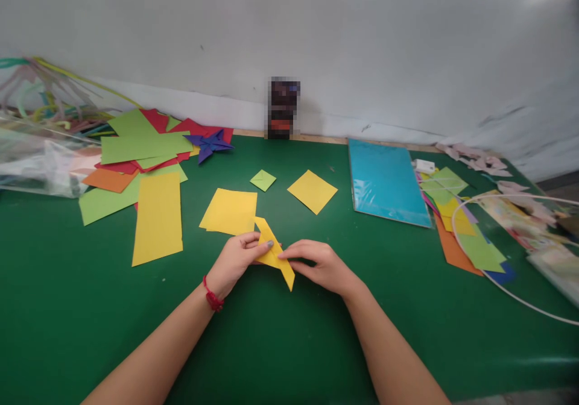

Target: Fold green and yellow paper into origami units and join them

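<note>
A folded piece of yellow paper [271, 249], with pointed ends at top and bottom, is held just over the green table. My left hand [242, 254] pinches it from the left, thumb lying on top and fingers partly hidden beneath. From the right, my right hand [319, 263] grips its edge between thumb and fingertips. Behind my left hand lie several yellow square sheets [230, 211], overlapping. Farther back are a small folded green paper square [263, 179] and a single yellow square sheet [313, 191].
A yellow rectangular sheet [158, 219] and a pile of coloured papers [140, 146] lie left, with a purple folded star [210, 145]. A blue packet [388, 181] is at right, near paper scraps [470, 230] and a white cable [456, 227]. A pixelated dark object [283, 108] stands against the wall.
</note>
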Tool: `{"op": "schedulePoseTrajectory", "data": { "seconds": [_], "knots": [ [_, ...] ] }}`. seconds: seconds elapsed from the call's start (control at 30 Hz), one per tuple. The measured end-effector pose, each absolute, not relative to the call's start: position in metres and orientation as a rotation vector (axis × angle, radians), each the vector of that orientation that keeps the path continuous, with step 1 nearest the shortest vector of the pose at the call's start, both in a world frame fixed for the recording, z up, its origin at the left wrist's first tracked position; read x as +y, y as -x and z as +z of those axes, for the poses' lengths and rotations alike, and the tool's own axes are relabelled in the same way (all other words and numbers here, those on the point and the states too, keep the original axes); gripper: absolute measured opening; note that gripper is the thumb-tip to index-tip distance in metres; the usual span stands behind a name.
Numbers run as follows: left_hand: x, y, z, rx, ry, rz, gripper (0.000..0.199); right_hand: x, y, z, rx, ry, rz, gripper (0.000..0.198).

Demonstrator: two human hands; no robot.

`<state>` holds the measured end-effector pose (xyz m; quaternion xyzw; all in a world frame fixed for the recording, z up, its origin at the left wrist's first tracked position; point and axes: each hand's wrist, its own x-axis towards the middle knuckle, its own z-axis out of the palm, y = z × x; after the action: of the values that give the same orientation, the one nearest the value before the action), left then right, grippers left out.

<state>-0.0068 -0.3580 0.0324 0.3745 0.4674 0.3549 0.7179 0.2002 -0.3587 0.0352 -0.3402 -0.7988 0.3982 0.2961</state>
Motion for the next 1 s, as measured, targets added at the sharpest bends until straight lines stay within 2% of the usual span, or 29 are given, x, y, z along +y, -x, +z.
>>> {"op": "schedulePoseTrajectory", "data": {
  "seconds": [0.1, 0.27, 0.47, 1.0],
  "knots": [
    [-0.359, 0.005, 0.032, 1.033, -0.858, 0.720, 0.029, -0.357, -0.200, 0.030, -2.116, 0.877, 0.991, 0.017],
    [-0.361, 0.002, 0.032, 1.061, -0.874, 0.754, 0.027, -0.354, -0.201, 0.029, -2.115, 0.837, 0.962, 0.016],
    [-0.366, -0.006, 0.034, 1.068, -0.740, 0.860, 0.025, -0.357, -0.186, 0.028, -1.840, 1.040, 0.944, 0.003],
    [-0.370, -0.013, 0.035, 1.033, -0.735, 0.964, 0.024, -0.361, -0.174, 0.023, -1.543, 1.233, 1.050, 0.010]
  ]
}}
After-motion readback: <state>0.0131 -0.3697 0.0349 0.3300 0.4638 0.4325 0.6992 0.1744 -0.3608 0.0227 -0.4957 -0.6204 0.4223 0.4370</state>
